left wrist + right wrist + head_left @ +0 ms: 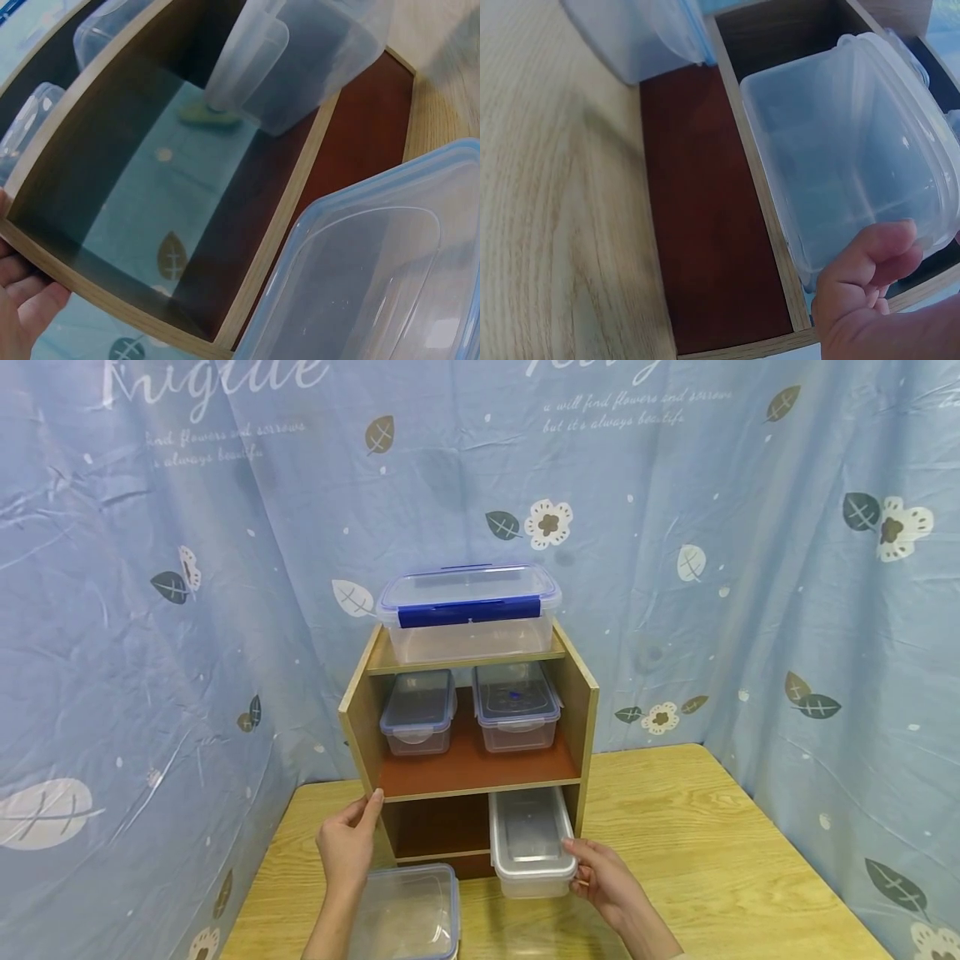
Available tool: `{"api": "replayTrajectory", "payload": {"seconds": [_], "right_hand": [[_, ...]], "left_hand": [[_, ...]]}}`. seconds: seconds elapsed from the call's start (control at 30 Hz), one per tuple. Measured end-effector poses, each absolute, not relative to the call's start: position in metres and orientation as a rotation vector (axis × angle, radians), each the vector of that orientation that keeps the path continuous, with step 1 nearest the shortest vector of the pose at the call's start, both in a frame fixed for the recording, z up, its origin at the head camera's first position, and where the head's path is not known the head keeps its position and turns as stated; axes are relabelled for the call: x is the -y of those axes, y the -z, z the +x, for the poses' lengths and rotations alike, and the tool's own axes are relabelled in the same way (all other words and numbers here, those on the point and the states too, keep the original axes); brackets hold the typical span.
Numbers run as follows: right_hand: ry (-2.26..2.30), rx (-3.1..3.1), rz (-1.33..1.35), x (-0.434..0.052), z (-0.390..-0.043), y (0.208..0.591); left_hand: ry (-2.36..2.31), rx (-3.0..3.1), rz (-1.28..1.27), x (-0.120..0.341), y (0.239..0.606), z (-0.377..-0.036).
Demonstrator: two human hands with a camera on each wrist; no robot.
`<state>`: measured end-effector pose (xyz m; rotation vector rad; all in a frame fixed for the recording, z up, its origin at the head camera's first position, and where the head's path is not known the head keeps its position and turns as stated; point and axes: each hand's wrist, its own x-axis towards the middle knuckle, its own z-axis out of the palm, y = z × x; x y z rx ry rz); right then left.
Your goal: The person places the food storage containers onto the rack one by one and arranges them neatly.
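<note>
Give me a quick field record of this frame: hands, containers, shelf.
left hand: fingers touch the left front edge of the wooden shelf unit
right hand: grips the front right corner of the clear container
clear container: lidded, half out of the bottom right compartment
blue-rimmed container: on the table in front of the unit, by the left wrist
middle shelf: two lidded containers, side by side
top: large container with blue latch
bottom left compartment: nothing visible inside
</note>
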<state>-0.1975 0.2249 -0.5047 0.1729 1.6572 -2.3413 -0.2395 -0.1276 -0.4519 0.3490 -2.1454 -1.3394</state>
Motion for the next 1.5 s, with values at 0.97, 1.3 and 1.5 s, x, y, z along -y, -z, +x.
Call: {"api": "replayTrajectory", "payload": {"seconds": [0.97,1.3,1.5], "right_hand": [[2.524,-1.652,0.440,-0.221,-0.211,0.505],[2.465,-2.018,0.536,-0.221,-0.192,0.493],[2.350,-2.783,0.318,-0.201,-0.172,0.494]], "left_hand": [[1.389,2.151,0.373,0.126,0.451,-0.236],[1.403,2.138,0.346,0.125,0.449,-0.237],[1.376,2.144,0.335,0.125,0.448,-0.237]]}}
